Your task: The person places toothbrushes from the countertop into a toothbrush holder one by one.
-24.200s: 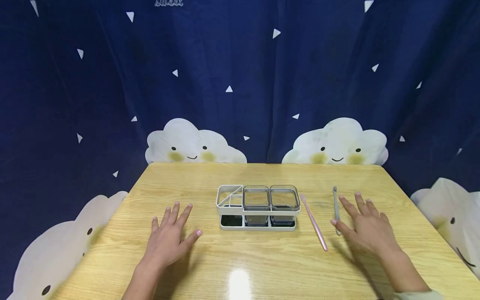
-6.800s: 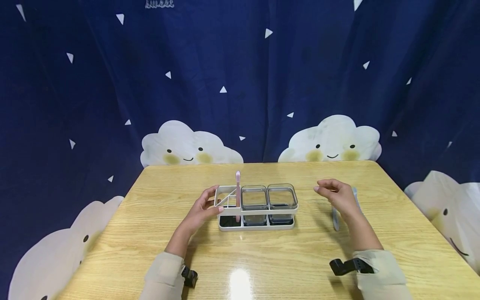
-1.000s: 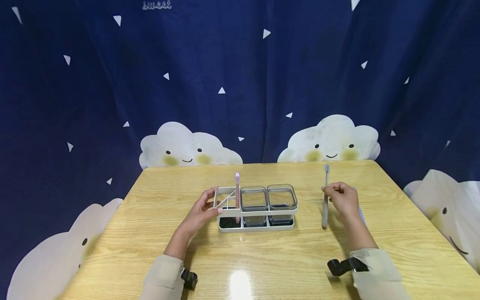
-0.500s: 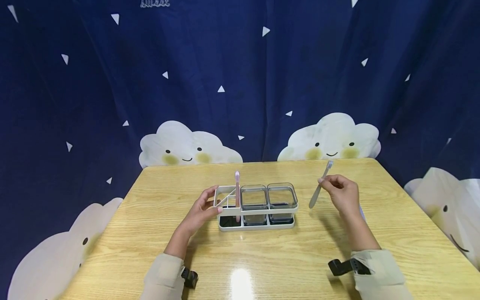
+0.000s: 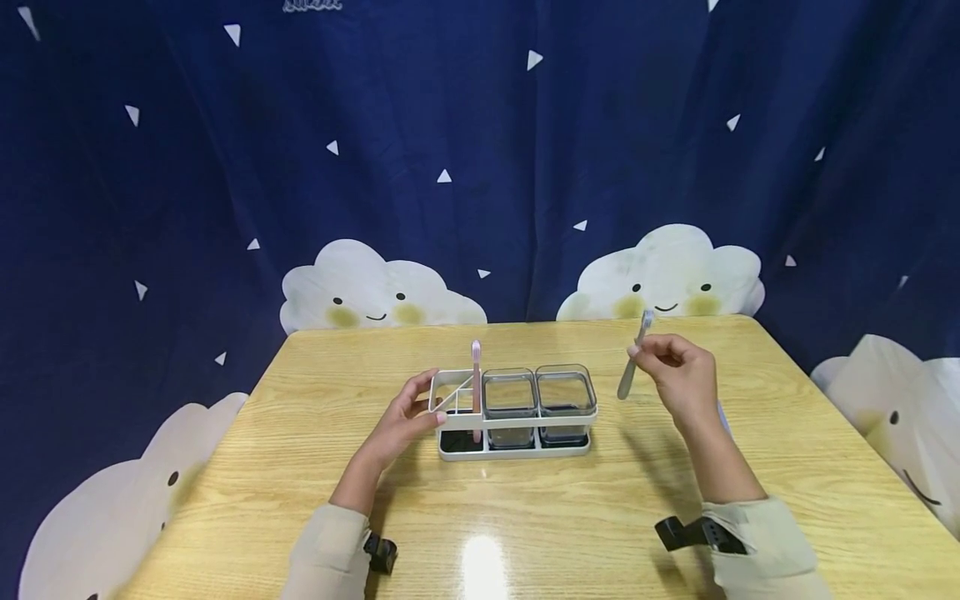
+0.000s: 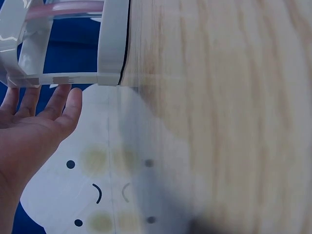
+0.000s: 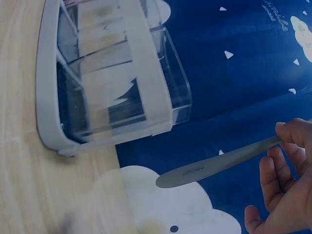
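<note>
A white toothbrush holder stands mid-table, with two clear square cups in its middle and right sections. Upright in its divided left section is a pink toothbrush, bristles up. My left hand grips the holder's left end, thumb on the front rail and fingers toward the back. Right of the holder, my right hand pinches a grey toothbrush between thumb and fingers, raised off the table and tilted, bristles up. In the right wrist view the grey handle points toward the holder.
Beneath the right forearm shows a sliver of a light-blue object, mostly hidden. The wooden table ends at a dark blue curtain with cloud prints. Black straps with small devices sit on both wrists.
The pink toothbrush went from the table into the holder, and my left hand took hold of the holder. My right hand picked up the grey toothbrush; lately it rises and tilts.
</note>
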{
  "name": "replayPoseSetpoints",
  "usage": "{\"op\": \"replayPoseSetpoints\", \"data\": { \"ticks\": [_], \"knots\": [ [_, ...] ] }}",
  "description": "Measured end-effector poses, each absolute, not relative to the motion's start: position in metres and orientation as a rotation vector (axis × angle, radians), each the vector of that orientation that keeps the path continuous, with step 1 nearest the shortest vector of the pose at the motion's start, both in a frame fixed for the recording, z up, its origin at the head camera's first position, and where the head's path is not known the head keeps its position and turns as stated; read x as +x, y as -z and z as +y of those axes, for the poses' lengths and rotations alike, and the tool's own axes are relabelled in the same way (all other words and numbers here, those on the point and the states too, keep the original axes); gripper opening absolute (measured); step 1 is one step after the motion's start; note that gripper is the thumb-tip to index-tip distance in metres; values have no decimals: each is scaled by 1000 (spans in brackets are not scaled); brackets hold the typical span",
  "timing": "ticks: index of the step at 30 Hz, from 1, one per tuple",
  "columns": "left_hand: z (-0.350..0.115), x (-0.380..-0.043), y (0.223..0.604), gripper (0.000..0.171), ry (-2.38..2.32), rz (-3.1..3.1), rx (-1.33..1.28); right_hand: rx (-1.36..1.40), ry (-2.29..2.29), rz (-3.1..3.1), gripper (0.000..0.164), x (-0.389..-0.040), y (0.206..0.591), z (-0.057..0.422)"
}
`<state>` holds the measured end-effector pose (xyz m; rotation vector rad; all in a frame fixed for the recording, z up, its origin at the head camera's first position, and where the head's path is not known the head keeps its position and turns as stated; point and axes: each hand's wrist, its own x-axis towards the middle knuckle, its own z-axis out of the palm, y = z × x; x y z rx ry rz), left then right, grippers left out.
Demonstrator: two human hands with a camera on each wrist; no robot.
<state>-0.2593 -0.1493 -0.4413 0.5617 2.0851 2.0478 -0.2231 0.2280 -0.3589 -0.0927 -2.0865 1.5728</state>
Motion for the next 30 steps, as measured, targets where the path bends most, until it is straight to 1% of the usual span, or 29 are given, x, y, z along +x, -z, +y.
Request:
{"op": "replayPoseSetpoints", "data": {
  "ticks": [4, 10, 13, 21, 27, 30],
  "knots": [
    [-149, -258, 440, 67, -2041, 2094, 558, -52, -1620, -2035, 22, -222, 352, 225],
    [-149, -259, 440, 68, -2040, 2103, 549, 29, -1759, -1925, 9, -221, 345, 220],
    [-148, -256, 435, 67, -2035, 2102, 547, 83, -1812, -1882, 5, -221, 341, 217],
    [-145, -242, 409, 67, -1981, 2106, 558, 226, -1861, -1842, 5, -218, 331, 204],
    [-146, -243, 409, 67, -1959, 2119, 559, 255, -1880, -1854, 6, -216, 327, 197],
    [-147, -249, 418, 67, -1972, 2113, 553, 275, -1899, -1843, 5, -216, 324, 194]
  ]
}}
